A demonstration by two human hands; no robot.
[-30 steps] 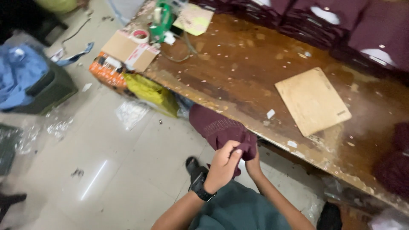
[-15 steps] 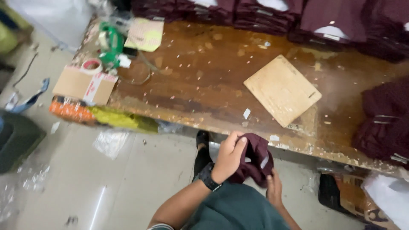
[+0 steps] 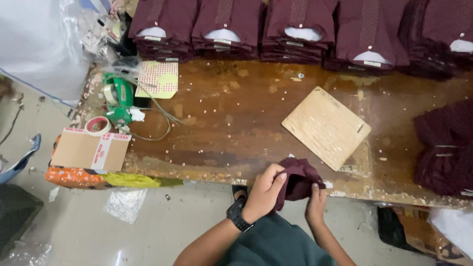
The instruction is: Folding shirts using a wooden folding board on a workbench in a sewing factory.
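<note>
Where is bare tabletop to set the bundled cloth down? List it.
Widest bare patch: table middle, between tape dispenser and board. Narrower patch between board and right shirt pile. Back edge is crowded with folded shirts. Both hands hold the cloth.

A bunched garment (image 3: 299,178) is held at the table's (image 3: 231,123) near edge between the left hand (image 3: 263,193) and right hand (image 3: 315,203); a board (image 3: 326,126) lies just behind, folded shirts (image 3: 295,27) stacked along the far edge

bright light from above makes the wet-looking brown bench (image 3: 231,123) shine in spots. the picture is sharp, with soft shadows below its front edge.
</note>
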